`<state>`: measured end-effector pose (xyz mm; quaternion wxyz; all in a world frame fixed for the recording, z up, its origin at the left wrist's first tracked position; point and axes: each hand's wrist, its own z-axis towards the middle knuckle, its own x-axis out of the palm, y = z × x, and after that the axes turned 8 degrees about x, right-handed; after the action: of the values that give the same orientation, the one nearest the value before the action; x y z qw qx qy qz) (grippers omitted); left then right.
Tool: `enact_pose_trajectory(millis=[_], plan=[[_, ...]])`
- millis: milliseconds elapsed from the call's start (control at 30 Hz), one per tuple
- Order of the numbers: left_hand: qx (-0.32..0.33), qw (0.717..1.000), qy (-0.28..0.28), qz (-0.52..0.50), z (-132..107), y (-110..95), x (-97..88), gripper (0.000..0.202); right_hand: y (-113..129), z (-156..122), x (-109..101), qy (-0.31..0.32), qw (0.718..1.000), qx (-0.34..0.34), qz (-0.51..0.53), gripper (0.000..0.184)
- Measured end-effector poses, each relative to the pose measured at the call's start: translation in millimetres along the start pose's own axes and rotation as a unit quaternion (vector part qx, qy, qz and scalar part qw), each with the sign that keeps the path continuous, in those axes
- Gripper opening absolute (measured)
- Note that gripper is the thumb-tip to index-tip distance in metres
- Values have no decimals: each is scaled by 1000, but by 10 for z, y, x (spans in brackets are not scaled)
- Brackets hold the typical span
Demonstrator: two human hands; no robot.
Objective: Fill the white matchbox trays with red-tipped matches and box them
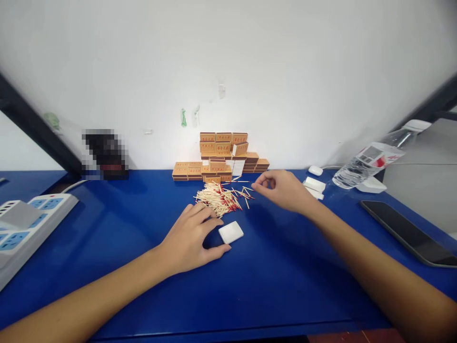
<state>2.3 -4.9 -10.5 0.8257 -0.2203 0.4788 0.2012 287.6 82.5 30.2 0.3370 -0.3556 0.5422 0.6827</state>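
Observation:
My left hand (pixel 193 236) rests on the blue table with its fingers apart, thumb and forefinger on either side of a small white rectangular block (pixel 231 232). Whether the fingertips touch it, I cannot tell. Just beyond lies a loose heap of red-tipped matches (pixel 216 197), several of them scattered to its right. My right hand (pixel 278 188) is above the table at the right end of these strays, thumb and forefinger pinched together. Anything between those fingertips is too small to make out. Behind the heap, orange matchboxes (pixel 223 147) are stacked in steps against the wall.
On the right are white pieces (pixel 314 186), a tilted clear water bottle (pixel 378 155) and a black phone (pixel 410 231). A white power strip (pixel 39 219) with blue sockets lies at the left. A blurred dark object (pixel 107 155) stands by the wall.

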Motion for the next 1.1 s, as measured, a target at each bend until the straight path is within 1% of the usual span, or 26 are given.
enact_pose_trajectory(millis=[33,67,167,233,333,433,567,733,867,967,1033,1067,1100], plan=[[1,1000,1,-5,3,-4,3,37,-62,112,-2,10,1000,26,-12,26],[3,1000,3,-10,5,-10,5,34,-108,208,11,39,998,34,-20,28],[9,1000,7,-18,2,-19,1,31,-161,400,105,108,993,30,-23,25],[12,1000,8,-16,-4,-14,-7,30,-162,467,166,135,990,26,-26,19],[14,1000,12,-13,-9,4,-17,29,-175,516,201,155,987,28,-39,13],[18,1000,17,-16,-8,19,-19,28,-210,525,185,172,983,27,-50,14],[26,999,20,-20,-14,26,-14,28,-207,489,179,177,981,28,-72,14],[33,999,24,-22,-23,34,-14,28,-126,414,238,144,982,34,-117,14],[33,999,20,-26,-20,38,-19,27,-104,370,215,134,982,12,-133,14],[31,999,17,-26,-18,38,-17,27,-66,267,101,130,983,-24,-131,11],[25,999,16,-27,-19,38,-15,27,15,115,16,132,982,-66,-118,7],[21,999,16,-28,-19,38,-13,26,74,15,-15,137,980,-92,-108,7],[18,999,17,-30,-18,38,-13,26,144,-95,-30,138,976,-148,-87,7]])
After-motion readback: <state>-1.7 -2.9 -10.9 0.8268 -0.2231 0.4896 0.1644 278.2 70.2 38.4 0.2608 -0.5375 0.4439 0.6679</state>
